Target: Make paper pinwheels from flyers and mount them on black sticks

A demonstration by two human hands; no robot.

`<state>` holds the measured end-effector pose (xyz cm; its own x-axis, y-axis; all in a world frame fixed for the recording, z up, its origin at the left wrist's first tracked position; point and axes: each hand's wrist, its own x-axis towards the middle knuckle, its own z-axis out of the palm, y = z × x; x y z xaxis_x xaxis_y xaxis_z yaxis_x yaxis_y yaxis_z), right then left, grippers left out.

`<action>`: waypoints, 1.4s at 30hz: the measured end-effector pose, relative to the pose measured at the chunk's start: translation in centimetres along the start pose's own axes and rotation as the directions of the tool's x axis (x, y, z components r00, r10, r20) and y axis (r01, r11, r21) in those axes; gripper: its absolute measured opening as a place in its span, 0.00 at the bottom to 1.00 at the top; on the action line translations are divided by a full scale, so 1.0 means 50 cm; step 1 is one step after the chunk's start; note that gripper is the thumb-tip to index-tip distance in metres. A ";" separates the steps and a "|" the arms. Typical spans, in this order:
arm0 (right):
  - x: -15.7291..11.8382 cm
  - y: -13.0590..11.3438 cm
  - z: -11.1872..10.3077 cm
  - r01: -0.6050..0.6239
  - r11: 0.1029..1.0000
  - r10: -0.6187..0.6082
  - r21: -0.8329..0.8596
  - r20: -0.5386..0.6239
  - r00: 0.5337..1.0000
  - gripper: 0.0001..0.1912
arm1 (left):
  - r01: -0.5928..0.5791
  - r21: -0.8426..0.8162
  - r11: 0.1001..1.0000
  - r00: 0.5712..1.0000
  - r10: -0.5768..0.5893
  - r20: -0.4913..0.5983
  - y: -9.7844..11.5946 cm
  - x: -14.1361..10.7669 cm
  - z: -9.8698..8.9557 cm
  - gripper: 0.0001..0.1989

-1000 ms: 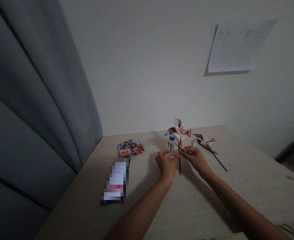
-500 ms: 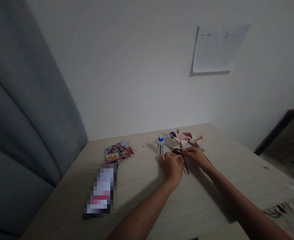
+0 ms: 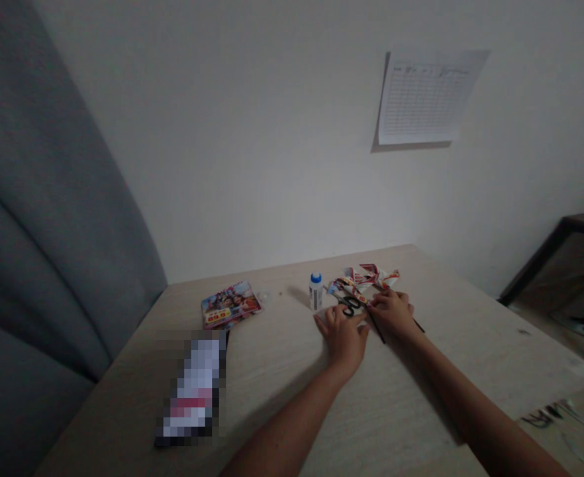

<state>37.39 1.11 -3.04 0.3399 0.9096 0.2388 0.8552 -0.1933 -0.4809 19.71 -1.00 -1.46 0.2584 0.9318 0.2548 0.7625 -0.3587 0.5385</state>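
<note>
Palm down, the left hand (image 3: 344, 341) spreads its fingers, its grip loose and empty, scissors (image 3: 352, 305) at twelve o'clock. The right hand (image 3: 394, 311) curls beside a pinwheel's stick (image 3: 378, 328); whether its grip holds it, I cannot tell. The pinwheel (image 3: 342, 285) lies at its ten o'clock on the tabletop (image 3: 282, 351).

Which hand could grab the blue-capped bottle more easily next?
Probably the left hand: it is nearer the blue-capped bottle. The right hand is farther away, beside a dark pinwheel stick.
</note>
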 end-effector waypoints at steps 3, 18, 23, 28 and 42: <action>-0.005 0.001 -0.001 -0.020 0.999 0.019 -0.027 -0.013 1.000 0.14 | -0.005 0.010 1.000 1.000 0.005 0.021 0.001 -0.001 -0.005 0.16; -0.010 -0.005 -0.016 -0.019 0.993 0.019 -0.116 0.000 1.000 0.14 | -0.108 0.055 0.993 0.992 0.104 0.074 -0.014 -0.007 0.002 0.17; -0.015 -0.007 -0.024 -0.009 0.999 0.007 -0.050 -0.038 0.999 0.16 | -0.133 0.051 0.990 0.983 0.125 0.138 -0.018 -0.016 -0.012 0.18; -0.018 -0.023 -0.033 0.135 0.988 -0.129 0.076 -0.078 0.989 0.14 | -0.179 0.034 0.983 0.972 0.171 0.159 -0.035 -0.040 -0.047 0.18; -0.097 -0.225 0.009 0.337 0.805 -0.491 0.489 0.229 0.841 0.13 | -0.028 0.173 0.985 0.998 0.018 0.059 -0.162 -0.090 -0.170 0.17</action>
<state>25.96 -0.94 0.83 -0.2236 0.9437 0.2439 0.6112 0.3307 -0.7190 7.33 -2.77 -0.12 0.3066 0.9268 0.2167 0.8458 -0.3697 0.3845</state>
